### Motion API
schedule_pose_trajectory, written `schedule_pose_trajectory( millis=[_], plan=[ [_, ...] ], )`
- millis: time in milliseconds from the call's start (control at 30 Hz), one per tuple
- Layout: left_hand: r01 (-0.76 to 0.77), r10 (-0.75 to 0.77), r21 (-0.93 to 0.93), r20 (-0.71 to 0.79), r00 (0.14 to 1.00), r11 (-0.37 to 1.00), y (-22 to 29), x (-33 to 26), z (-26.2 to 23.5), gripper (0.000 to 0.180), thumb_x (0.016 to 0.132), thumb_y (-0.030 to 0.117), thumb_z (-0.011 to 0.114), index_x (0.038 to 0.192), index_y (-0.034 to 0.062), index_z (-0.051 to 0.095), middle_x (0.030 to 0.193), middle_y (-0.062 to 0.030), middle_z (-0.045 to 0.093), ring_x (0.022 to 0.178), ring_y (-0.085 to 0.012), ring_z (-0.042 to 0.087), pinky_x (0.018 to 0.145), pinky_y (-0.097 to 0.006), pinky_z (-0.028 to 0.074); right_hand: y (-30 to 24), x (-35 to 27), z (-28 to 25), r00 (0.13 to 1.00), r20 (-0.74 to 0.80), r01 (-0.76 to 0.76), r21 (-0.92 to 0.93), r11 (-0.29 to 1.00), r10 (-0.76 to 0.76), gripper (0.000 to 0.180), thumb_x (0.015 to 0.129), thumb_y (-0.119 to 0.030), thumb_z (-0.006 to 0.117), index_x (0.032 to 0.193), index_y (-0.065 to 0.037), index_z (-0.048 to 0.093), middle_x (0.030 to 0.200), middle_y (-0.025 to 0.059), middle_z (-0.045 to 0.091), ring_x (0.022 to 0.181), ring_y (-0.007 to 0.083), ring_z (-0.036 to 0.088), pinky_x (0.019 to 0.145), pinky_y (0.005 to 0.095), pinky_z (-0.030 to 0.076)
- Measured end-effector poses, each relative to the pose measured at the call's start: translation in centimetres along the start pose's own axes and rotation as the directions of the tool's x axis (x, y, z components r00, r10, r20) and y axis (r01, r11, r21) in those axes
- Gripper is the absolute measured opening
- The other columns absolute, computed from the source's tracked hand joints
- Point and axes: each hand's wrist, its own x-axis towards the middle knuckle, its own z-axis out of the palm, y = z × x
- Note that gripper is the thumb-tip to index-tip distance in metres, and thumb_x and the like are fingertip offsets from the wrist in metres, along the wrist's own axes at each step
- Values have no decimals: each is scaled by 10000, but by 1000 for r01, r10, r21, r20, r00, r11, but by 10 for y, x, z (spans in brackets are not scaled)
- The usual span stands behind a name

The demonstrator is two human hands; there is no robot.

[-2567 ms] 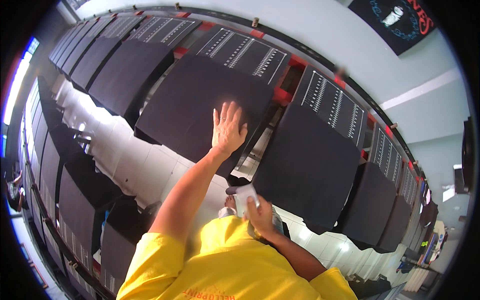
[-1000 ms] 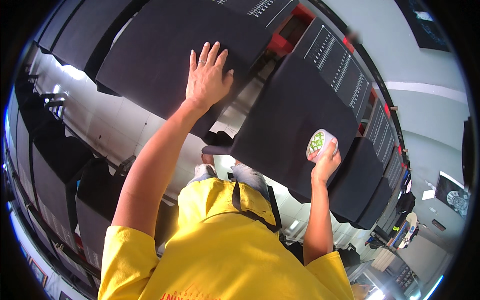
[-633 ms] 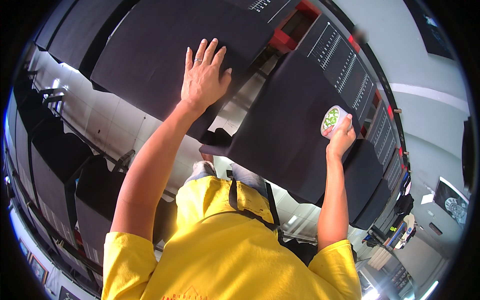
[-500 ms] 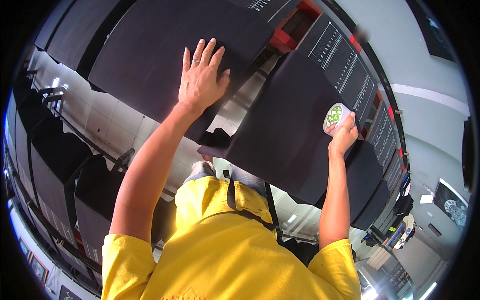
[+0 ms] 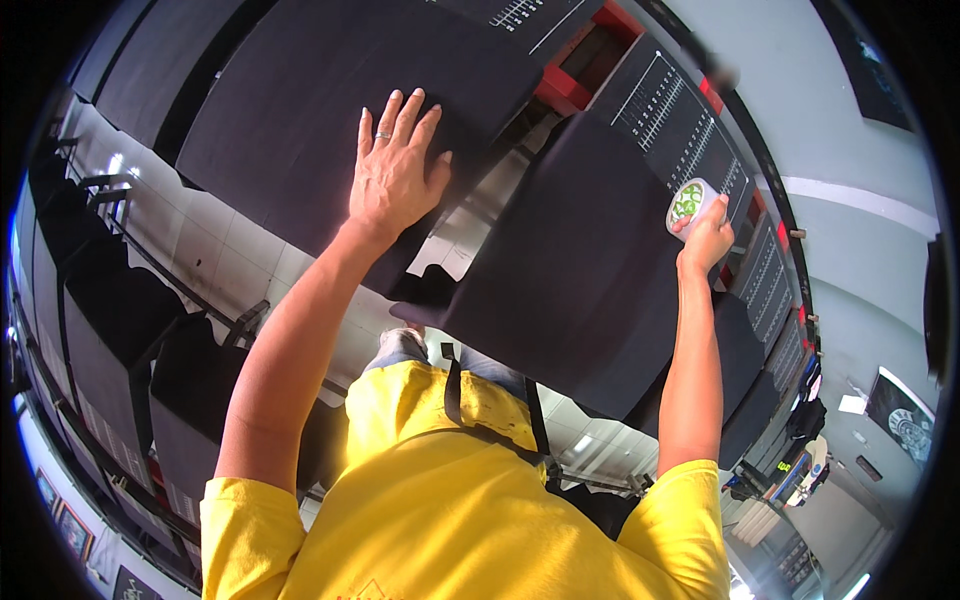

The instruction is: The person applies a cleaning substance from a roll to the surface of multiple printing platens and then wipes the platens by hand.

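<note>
My left hand (image 5: 392, 180) lies palm down on a large black board (image 5: 290, 120) that looks covered in dark cloth. Its fingers are spread, and a ring sits on one of them. My right hand (image 5: 708, 238) is closed round a whitish roll of tape (image 5: 692, 205) whose inner core has a green and white pattern; a fingertip shows at the core's lower edge. The roll is over the right edge of a second black board (image 5: 560, 270), beside a dark panel (image 5: 680, 120) with white ruler marks. Whether the roll touches the board I cannot tell.
Between the two boards runs a gap with a red frame piece (image 5: 568, 90) at its far end. More black boards (image 5: 105, 300) line the left side, along a dark rail. At the right, a long curved rail (image 5: 775, 190) runs beside a pale wall.
My right hand has moved a little to the right and away from me with the tape roll. My left hand has shifted slightly left and nearer, still flat on the board.
</note>
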Motion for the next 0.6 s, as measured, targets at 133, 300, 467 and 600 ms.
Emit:
schedule_pose_trajectory(
  millis=[133,300,467,600],
  plan=[
    [-4,4,9,-8,1000,1000,-1,0,3,555,925,316,549,1430,101,471,1548,-107,367,1479,-290,248,1223,-509,125,0,11,-5,996,-8,-85,73,994,86,484,1026,-392,462,863,42,602,577,112,572,412,214,527,429,335,456],
    [-6,7,19,-25,1000,1000,0,-1,3,550,931,322,538,1433,107,472,1549,-105,368,1478,-287,253,1223,-504,127,9,-25,-16,993,35,-117,132,984,114,481,1017,-381,477,867,58,602,618,135,610,406,211,554,392,343,460],
    [-20,22,33,-50,998,999,-1,-2,5,546,939,335,520,1431,103,477,1544,-113,377,1477,-289,255,1222,-504,133,3,-85,-28,988,84,-139,115,984,129,484,1029,-375,454,857,60,578,569,132,578,386,210,543,368,337,464],
    [-33,35,34,-62,997,999,-4,-3,8,547,945,344,511,1432,98,475,1547,-115,375,1478,-294,252,1222,-505,132,7,-125,-41,984,99,-162,113,980,151,507,1028,-401,458,878,71,565,560,134,564,384,211,543,363,336,467]
  ],
)
